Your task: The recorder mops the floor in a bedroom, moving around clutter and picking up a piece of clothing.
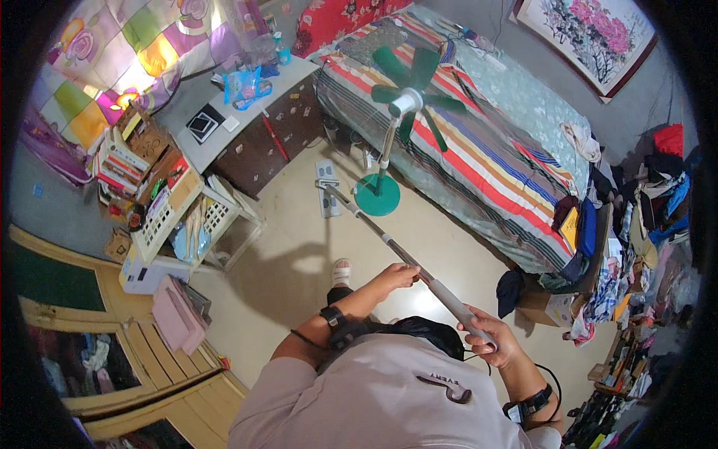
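Both of my hands are on a flat mop (365,219) with a long grey and silver pole, held slantwise in front of me. My left hand (396,277) is closed on the pole about halfway down. Wrapped round the thick grey grip at the top end is my right hand (491,334). The mop's flat, pale rectangular head (327,200) lies on the floor to the far left of the pole. Just right of that head stands a green pedestal fan (378,196), its round base close to the pole.
A bed (479,165) with striped covers runs along the right. A desk (247,116) stands at the far left, near a white plastic shelf (168,224) loaded with books. Piled clothes (643,217) and a cardboard box (550,307) lie at the right. Pink folders (178,314) lean by wooden cabinet doors.
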### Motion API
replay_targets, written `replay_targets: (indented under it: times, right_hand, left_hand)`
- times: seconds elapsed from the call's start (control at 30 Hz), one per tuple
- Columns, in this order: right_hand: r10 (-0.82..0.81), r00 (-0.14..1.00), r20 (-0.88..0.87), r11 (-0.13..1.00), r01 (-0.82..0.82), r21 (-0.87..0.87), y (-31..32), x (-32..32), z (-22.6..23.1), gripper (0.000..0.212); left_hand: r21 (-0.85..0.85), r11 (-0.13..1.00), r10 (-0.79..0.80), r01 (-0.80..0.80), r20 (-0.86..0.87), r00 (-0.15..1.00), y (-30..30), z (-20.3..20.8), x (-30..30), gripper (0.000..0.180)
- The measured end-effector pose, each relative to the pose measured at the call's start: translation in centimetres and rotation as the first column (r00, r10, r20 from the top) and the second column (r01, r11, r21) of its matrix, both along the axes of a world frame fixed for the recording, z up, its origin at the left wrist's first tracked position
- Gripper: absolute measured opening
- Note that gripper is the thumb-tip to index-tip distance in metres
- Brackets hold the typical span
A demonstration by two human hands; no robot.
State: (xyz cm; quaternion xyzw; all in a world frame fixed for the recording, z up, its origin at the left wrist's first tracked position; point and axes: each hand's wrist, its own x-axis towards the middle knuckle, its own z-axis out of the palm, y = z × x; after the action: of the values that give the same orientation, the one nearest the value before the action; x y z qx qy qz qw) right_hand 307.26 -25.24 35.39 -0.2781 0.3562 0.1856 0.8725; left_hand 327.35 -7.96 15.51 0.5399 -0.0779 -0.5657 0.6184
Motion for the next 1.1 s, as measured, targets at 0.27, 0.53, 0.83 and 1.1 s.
replay_targets:
  times: [0.27,0.53,0.83,1.1]
  right_hand:
    - [0.020,0.999,0.046,0.998,-0.023,0.058,3.4,13.9,-4.0,0.054]
    - [-0.041,0.997,0.060,0.995,0.035,0.098,5.3,18.8,-3.5,0.054]
    - [-0.192,0.964,-0.182,0.976,0.207,0.067,6.8,10.0,3.3,0.055]
    - [-0.168,0.953,-0.250,0.985,0.155,-0.073,8.5,12.6,6.8,0.058]
  left_hand:
    - [0.053,0.994,0.097,-0.098,0.029,0.995,2.3,-3.0,13.6,0.028]
    - [0.062,0.993,0.094,-0.103,0.134,0.986,4.3,-6.2,20.6,0.032]
    - [0.194,0.917,-0.390,0.348,0.256,0.885,3.8,-6.5,17.9,0.041]
    - [0.121,0.930,-0.367,0.347,0.258,0.894,4.5,-9.7,18.2,0.042]
